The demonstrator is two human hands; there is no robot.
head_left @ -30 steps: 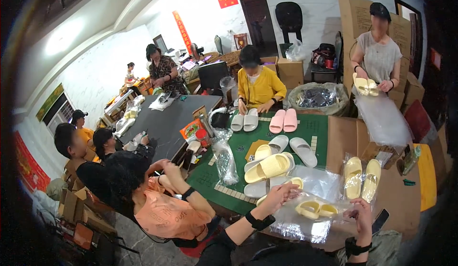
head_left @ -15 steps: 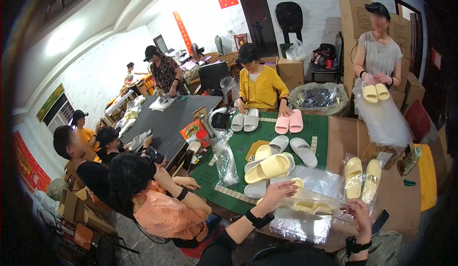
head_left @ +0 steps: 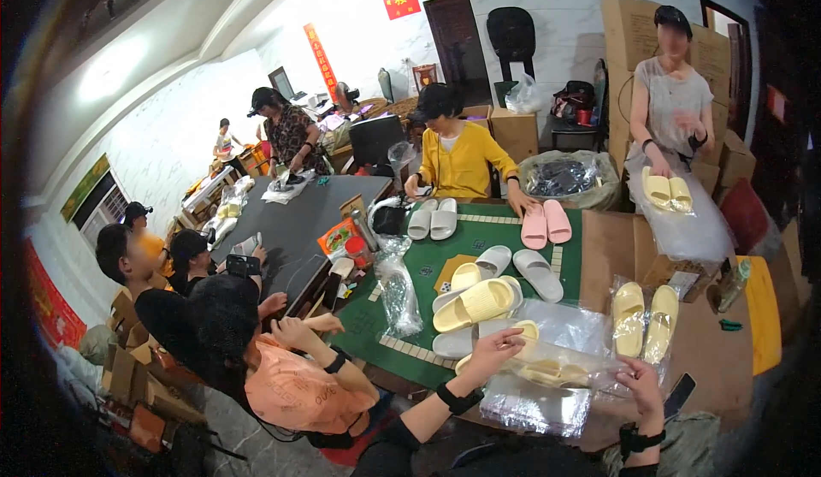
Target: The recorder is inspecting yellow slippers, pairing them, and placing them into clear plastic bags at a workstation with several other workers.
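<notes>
A clear plastic bag is stretched between my two hands above the near edge of the table. My left hand pinches its left end, beside a pile of yellow and grey slippers. At the other end my right hand grips the bag's edge between thumb and fingers. Yellow slippers show through the film; I cannot tell whether they are inside the bag or under it. Just beyond my left hand, a yellow slipper lies on top of the pile. Flat clear bags lie below my hands.
A bagged yellow pair lies right of my hands, near a phone. Grey slippers and pink slippers stand on the green mat. One co-worker sits opposite, another at my left, and one stands at far right.
My hands keep their hold on the bag, with little movement. The standing person at right has raised one hand off the yellow slippers. The person at my left has moved their hands.
</notes>
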